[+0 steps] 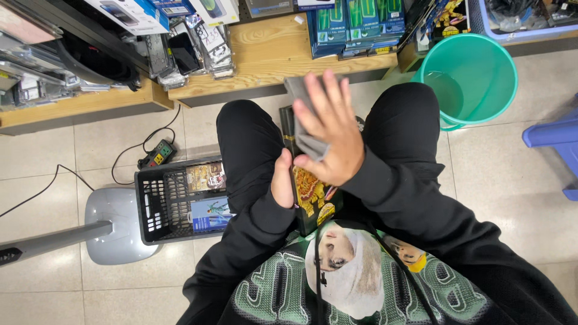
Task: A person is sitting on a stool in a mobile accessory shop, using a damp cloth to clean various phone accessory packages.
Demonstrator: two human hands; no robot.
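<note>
Seated person, black trousers, knees apart, viewed from above. Landmark: the dark box (310, 198), a flat dark package with gold and red artwork, standing on its long edge in the lap between the thighs.

Left hand (282, 180) is against the box's left side, fingers wrapped round its edge, clenched on it and steadying it. Right hand (330, 135) lies over the upper part of the box, palm down, fingers spread flat, pressing a grey cloth (301, 114) onto the box face; the cloth is pinned under palm and fingers, its top corner sticking out beyond the fingertips. Cloth touches the box; how much of the box top it covers is hidden by the hand.

Left of the box, on the tiled floor (518, 180): a black plastic basket (153, 204) holding flat packaged items with printed covers, just beside the left thigh. Further left of the basket, a grey fan base (117, 225) with its pole running off to the left edge. Above the basket, a black power strip (156, 154) with a cable trailing.

Beyond the box, past the knees: a low wooden shelf (265, 57) with blister packs and boxed goods stacked on it. To the upper right of the box, a teal bucket (475, 78) on the floor close to the right knee. Far right, part of a blue plastic stool (557, 141).
</note>
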